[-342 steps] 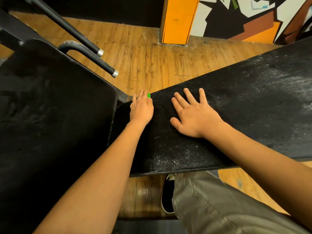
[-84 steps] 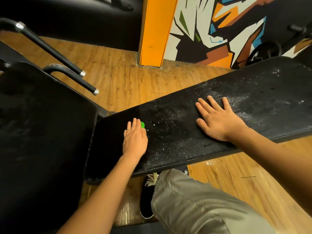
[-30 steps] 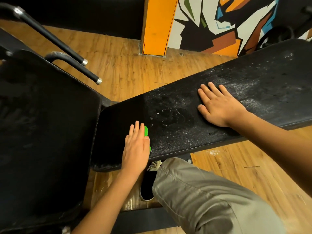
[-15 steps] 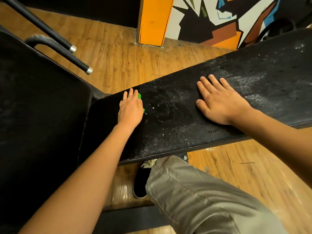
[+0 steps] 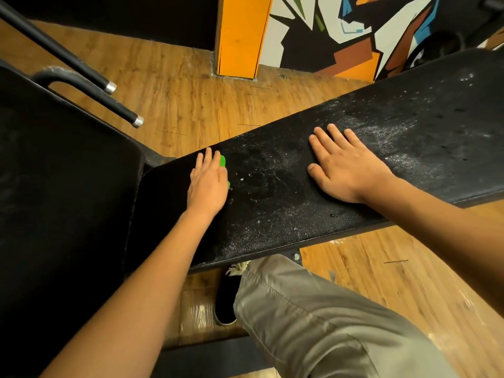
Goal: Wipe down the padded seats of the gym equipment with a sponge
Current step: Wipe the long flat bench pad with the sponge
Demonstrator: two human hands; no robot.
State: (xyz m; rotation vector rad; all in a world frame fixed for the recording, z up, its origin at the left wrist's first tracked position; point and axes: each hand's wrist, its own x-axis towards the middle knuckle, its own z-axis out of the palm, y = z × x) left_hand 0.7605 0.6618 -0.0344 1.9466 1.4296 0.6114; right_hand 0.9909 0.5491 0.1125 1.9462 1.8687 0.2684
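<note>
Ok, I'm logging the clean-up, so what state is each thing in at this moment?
left hand: flat on the sponge, pressing it to the bench pad.
sponge: green, mostly hidden under the left hand.
right hand: flat, fingers spread, resting on the bench pad.
bench pad: black, speckled with white flecks.
seat pad: at the left, no hand on it.

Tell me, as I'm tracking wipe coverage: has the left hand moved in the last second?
Yes. The left hand, pressing the green sponge, slid away from the person, from the near edge of the bench pad to its far edge.
</note>
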